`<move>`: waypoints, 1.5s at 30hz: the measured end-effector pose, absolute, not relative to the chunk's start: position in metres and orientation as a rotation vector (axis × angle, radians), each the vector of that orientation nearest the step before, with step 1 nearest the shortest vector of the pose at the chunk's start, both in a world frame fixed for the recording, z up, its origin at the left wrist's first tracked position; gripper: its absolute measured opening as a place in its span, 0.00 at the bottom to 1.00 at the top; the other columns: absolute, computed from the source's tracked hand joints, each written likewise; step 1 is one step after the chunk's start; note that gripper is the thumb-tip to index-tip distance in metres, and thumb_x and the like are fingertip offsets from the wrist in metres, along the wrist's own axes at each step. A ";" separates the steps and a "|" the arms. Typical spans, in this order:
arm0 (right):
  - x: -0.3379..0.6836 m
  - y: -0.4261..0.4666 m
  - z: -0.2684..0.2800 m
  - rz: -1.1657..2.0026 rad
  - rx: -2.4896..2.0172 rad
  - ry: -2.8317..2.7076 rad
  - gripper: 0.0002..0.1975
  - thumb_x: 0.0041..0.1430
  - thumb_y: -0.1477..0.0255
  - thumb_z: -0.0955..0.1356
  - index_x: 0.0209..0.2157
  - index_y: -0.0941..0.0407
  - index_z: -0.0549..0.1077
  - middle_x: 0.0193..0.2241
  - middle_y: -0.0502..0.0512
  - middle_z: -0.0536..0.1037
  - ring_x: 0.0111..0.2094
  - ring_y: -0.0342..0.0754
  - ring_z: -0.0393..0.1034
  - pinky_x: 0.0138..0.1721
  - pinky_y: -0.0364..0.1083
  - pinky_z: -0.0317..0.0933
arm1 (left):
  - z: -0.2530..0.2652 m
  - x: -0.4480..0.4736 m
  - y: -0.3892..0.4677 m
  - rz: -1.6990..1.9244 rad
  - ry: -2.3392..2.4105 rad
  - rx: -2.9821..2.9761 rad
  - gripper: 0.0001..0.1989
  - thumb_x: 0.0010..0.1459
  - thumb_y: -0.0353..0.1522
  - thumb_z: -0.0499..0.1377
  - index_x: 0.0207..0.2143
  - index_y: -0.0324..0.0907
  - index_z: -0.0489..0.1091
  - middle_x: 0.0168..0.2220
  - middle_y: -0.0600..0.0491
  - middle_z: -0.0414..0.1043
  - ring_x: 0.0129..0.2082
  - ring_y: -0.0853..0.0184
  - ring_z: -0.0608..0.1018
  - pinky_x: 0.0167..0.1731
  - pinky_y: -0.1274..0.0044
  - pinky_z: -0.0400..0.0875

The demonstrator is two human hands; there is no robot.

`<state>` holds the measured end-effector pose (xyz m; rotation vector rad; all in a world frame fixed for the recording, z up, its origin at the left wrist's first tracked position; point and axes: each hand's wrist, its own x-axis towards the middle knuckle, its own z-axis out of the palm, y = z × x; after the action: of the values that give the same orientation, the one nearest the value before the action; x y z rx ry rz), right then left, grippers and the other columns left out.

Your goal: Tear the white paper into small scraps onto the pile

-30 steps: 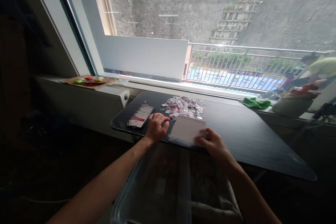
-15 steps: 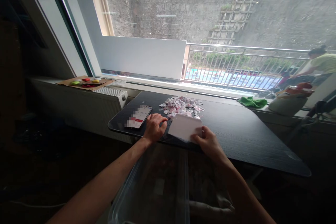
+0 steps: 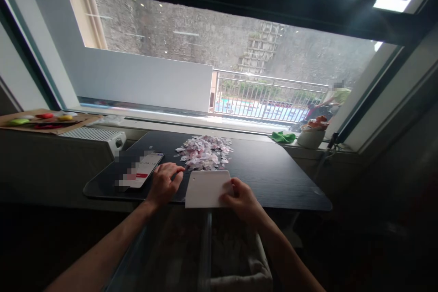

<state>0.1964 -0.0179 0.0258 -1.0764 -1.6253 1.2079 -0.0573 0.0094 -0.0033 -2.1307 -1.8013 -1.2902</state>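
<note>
My right hand (image 3: 241, 197) pinches the right edge of a white flat scraper (image 3: 207, 191), thumb on its near face. A small hole shows near the scraper's upper left corner. Just beyond its top edge, a heap of small pale paper scraps (image 3: 205, 151), some pinkish, lies on the dark table (image 3: 270, 169). My left hand (image 3: 166, 183) rests at the table's near side with nothing in it, fingers loosely bent and apart. It is between the scraper and a phone (image 3: 145, 171) with a lit screen.
Below the table edge is a clear plastic bin (image 3: 205, 255). A green cloth (image 3: 282, 137) and a pale pot (image 3: 311, 138) stand along the sill. On the left, a radiator (image 3: 92, 139) adjoins a board with colourful items (image 3: 44, 121). Outside the window is a person (image 3: 337, 98).
The view has swung right and tilted. The scraper has turned from slanted to nearly level and faces me more squarely, still in my right hand. My left hand stays beside the phone.
</note>
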 end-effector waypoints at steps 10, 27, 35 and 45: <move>0.212 0.030 0.018 0.969 -1.148 -1.241 0.15 0.43 0.68 0.66 0.36 0.56 0.69 0.28 0.51 0.73 0.26 0.45 0.66 0.22 0.42 0.62 | -0.008 -0.054 0.008 -1.081 -1.681 -2.190 0.12 0.53 0.37 0.53 0.33 0.45 0.73 0.37 0.50 0.75 0.45 0.58 0.72 0.53 0.60 0.56; 0.218 0.032 0.003 0.884 -1.222 -1.313 0.16 0.45 0.67 0.67 0.38 0.56 0.70 0.28 0.50 0.74 0.29 0.47 0.67 0.29 0.45 0.64 | 0.004 -0.061 0.010 -1.383 -1.946 -2.160 0.09 0.50 0.31 0.55 0.33 0.42 0.74 0.35 0.51 0.76 0.43 0.62 0.74 0.49 0.66 0.66; 0.217 0.033 0.001 0.854 -1.217 -1.186 0.20 0.44 0.64 0.68 0.40 0.58 0.69 0.30 0.52 0.74 0.29 0.48 0.67 0.28 0.46 0.64 | 0.006 -0.065 0.005 -1.161 -2.004 -2.262 0.11 0.50 0.29 0.57 0.37 0.43 0.73 0.39 0.51 0.75 0.46 0.61 0.72 0.50 0.65 0.64; 0.216 0.029 0.003 0.797 -1.273 -1.252 0.17 0.45 0.67 0.65 0.39 0.57 0.70 0.27 0.51 0.73 0.27 0.46 0.65 0.27 0.44 0.62 | 0.016 -0.033 0.015 -0.792 -1.617 -2.512 0.14 0.54 0.29 0.54 0.40 0.48 0.74 0.42 0.50 0.70 0.50 0.58 0.67 0.58 0.53 0.46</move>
<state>0.2157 0.0293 0.0033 -1.2729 -1.2521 0.7968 -0.0329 0.0151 0.0160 -2.5124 -1.6173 -0.7921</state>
